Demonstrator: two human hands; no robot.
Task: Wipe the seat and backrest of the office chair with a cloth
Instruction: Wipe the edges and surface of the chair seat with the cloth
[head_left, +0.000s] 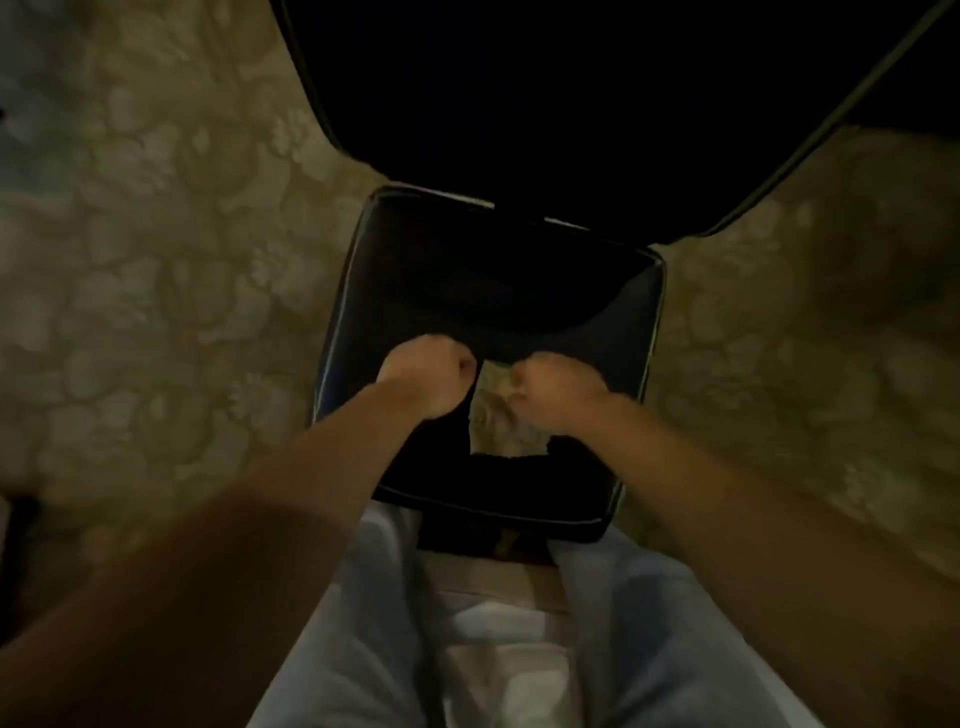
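From the head camera, our left hand (426, 375) and right hand (557, 391) are curled up over the black seat (441, 280). The cloth (500, 422) hangs between them, at 6 o'clock from the backrest (571, 104). Our right hand pinches the cloth. We cannot tell if the left hand holds it.

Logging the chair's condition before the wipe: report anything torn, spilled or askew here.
Nothing stands out. The seat shows no tear or spill, and the cloth is simply held between the left hand and right hand. The backrest is too dark to judge.
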